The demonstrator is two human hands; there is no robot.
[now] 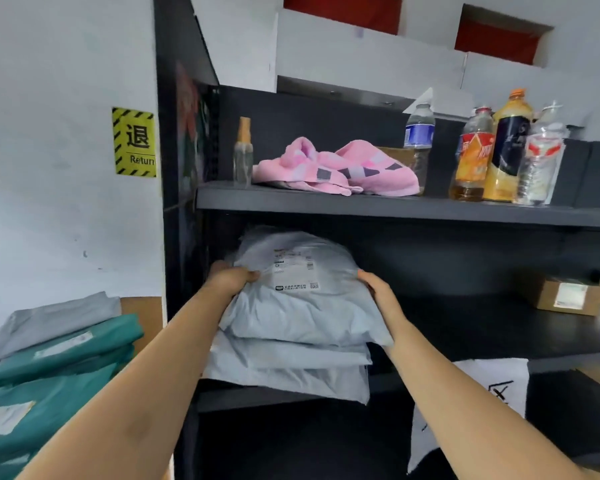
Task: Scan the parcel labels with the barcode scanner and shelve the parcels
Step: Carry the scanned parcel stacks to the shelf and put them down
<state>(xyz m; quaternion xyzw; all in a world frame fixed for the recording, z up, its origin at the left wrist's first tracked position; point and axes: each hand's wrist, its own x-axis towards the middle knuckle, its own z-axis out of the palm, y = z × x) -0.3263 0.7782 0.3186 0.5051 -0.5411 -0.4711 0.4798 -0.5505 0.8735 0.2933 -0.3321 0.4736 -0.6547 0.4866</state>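
Note:
A pale grey plastic parcel bag [302,317] with a white shipping label [297,271] lies on top of two similar grey bags [291,368] on the middle shelf [499,327] of a dark shelving unit. My left hand [231,277] grips the top bag's left edge. My right hand [378,289] holds its right edge. Both arms reach in from below. No barcode scanner is in view.
The upper shelf [395,204] carries a spray bottle [243,157], a pink towel [336,169] and several drink bottles [499,150]. A cardboard box [568,296] sits at the right of the middle shelf. Green and grey parcels [56,368] are stacked at the lower left. A yellow Return sign [134,142] hangs on the wall.

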